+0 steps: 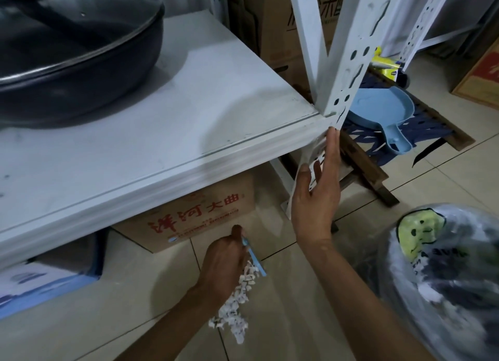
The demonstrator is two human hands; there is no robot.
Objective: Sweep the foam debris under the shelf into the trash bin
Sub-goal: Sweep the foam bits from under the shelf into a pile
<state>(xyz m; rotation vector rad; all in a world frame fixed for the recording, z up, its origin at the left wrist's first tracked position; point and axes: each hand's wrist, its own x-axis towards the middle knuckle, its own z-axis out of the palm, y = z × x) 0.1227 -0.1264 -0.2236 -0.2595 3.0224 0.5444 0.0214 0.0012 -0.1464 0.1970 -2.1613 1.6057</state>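
Note:
A trail of white foam debris [237,306] lies on the tiled floor just in front of the white shelf [167,155]. My left hand [221,263] sits low over the debris, shut on a small blue brush [256,259] whose edge touches the top of the pile. My right hand [316,196] is higher up, thumb and fingers clasped around the shelf's white upright post [348,63]. The trash bin [448,287], lined with a plastic bag, stands at the lower right, close to my right forearm.
A cardboard box with red lettering [199,215] sits under the shelf behind the debris. A dark lidded wok [75,52] rests on the shelf board. A blue dustpan [378,109] lies on a wooden rack [370,169] right of the post. More boxes stand behind.

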